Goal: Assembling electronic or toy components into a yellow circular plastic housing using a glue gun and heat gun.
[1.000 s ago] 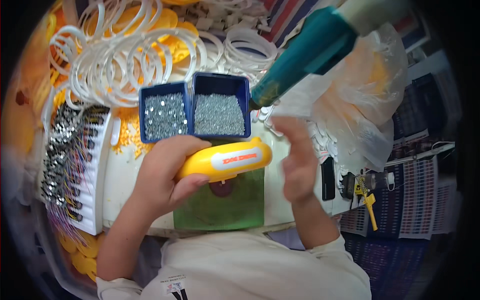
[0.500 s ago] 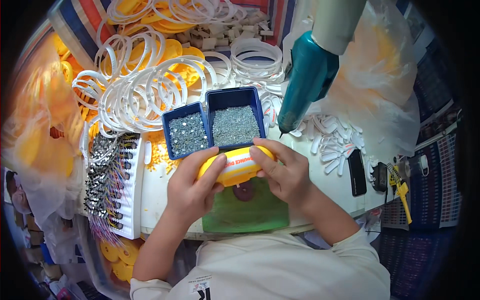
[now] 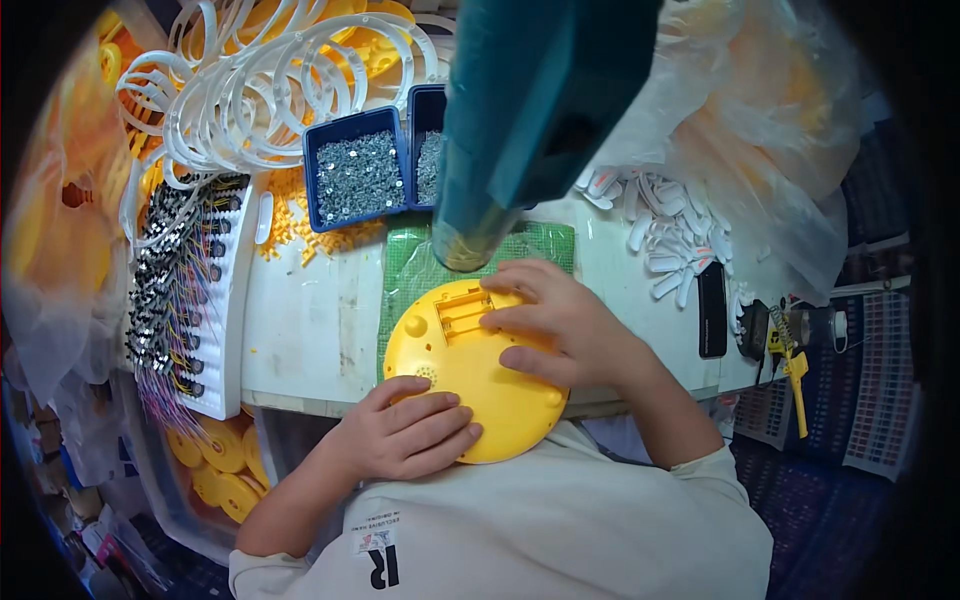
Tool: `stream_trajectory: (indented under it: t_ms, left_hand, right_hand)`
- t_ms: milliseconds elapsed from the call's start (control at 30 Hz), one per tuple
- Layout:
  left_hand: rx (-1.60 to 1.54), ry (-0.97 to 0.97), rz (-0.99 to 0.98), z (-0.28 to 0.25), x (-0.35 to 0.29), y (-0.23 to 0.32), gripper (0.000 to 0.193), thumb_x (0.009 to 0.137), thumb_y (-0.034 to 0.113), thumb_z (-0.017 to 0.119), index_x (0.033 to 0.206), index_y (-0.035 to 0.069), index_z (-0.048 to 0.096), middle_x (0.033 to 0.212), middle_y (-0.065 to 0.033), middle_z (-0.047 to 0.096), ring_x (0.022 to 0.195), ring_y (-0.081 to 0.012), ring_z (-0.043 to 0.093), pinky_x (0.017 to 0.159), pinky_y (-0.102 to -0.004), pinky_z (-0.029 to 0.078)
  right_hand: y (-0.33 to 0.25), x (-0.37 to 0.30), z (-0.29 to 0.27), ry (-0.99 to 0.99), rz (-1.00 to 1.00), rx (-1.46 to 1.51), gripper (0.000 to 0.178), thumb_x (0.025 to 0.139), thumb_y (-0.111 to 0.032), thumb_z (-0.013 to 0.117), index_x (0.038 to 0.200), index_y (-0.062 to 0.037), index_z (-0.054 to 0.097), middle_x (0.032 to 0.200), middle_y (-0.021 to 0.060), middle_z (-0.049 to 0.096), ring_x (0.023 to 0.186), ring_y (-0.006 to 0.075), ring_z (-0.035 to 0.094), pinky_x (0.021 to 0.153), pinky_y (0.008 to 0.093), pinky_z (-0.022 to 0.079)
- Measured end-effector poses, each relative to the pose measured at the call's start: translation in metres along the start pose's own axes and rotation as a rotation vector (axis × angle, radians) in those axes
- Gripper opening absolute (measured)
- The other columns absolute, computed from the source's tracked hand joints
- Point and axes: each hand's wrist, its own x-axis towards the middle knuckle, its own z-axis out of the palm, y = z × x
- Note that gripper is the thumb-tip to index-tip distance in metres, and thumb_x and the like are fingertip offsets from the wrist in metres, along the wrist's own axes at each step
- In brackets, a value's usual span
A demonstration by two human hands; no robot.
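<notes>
A round yellow plastic toy housing (image 3: 490, 400) lies with its back face up, partly over the green mat (image 3: 400, 250) and against my shirt at the table edge. Its battery compartment (image 3: 466, 318) is uncovered, showing bare slots. My left hand (image 3: 415, 430) is on the lower left of the housing, fingers together on top and thumb out of sight. Over the right side, my right hand (image 3: 560, 325) spreads its fingers, the tips touching the rim of the compartment and the thumb on the face. A teal electric screwdriver (image 3: 535, 110) hangs just beyond the housing.
Blue bins of screws (image 3: 355, 165) stand beyond the mat, the right one half hidden. White rings (image 3: 260, 95) pile up at far left, above a white tray of wired parts (image 3: 215, 320). White plastic pieces (image 3: 670, 235) and a black phone-like slab (image 3: 712, 310) lie right.
The yellow housing has turned from edge-on to back face up and come nearer my body. My right hand has shifted onto its face. The view has moved, and the screwdriver looms larger.
</notes>
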Motion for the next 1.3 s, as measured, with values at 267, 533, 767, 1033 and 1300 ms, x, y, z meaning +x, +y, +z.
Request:
stream_trajectory:
  t_ms: [267,533,767,1033,1300]
  left_hand:
    - [0.001,0.015,-0.011,0.002,-0.007,0.003,0.027,0.093,0.016,0.072,0.119,0.018,0.071,0.120,0.0021,0.070,0.114,-0.0153,0.066,0.099,-0.0366,0.054]
    - [-0.001,0.036,0.006,-0.001,-0.007,-0.002,0.023,0.091,0.014,0.073,0.113,0.020,0.071,0.114,0.0032,0.072,0.106,-0.0149,0.068,0.099,-0.0401,0.054]
    - [-0.018,0.070,0.024,-0.009,0.007,-0.020,0.022,0.091,0.013,0.072,0.111,0.020,0.071,0.113,0.0007,0.072,0.104,-0.0168,0.069,0.098,-0.0393,0.055]
    - [-0.337,0.320,-0.437,-0.042,0.050,-0.062,0.050,0.084,0.017,0.079,0.128,-0.003,0.063,0.115,-0.0227,0.069,0.102,-0.0384,0.069,0.089,-0.0428,0.054]
    - [-1.246,0.072,-1.236,-0.054,0.041,-0.060,0.047,0.112,0.026,0.050,0.149,-0.003,0.051,0.140,-0.0128,0.062,0.126,-0.0178,0.061,0.109,-0.0328,0.048]
  right_hand:
    - [0.016,0.005,0.003,-0.031,-0.124,0.051,0.036,0.092,-0.039,0.070,0.107,-0.0072,0.080,0.137,0.0175,0.063,0.135,0.0432,0.051,0.113,0.0536,0.041]
    - [0.007,0.015,0.004,0.028,0.002,-0.121,0.040,0.096,-0.042,0.068,0.110,-0.0065,0.079,0.132,0.0166,0.065,0.134,0.0418,0.052,0.113,0.0506,0.041]
    - [-0.001,0.032,0.007,0.071,-0.134,-0.079,0.050,0.098,-0.051,0.063,0.118,-0.0074,0.076,0.135,0.0184,0.064,0.130,0.0417,0.055,0.113,0.0485,0.042]
    - [-0.028,0.023,-0.013,0.478,-0.279,0.210,0.062,0.103,-0.044,0.063,0.143,0.0033,0.059,0.127,0.0227,0.067,0.120,0.0356,0.065,0.106,0.0416,0.048]
    - [-0.035,0.048,0.010,0.106,0.466,0.948,0.044,0.110,-0.020,0.051,0.146,0.0047,0.054,0.137,0.0136,0.065,0.121,0.0183,0.064,0.105,0.0320,0.051]
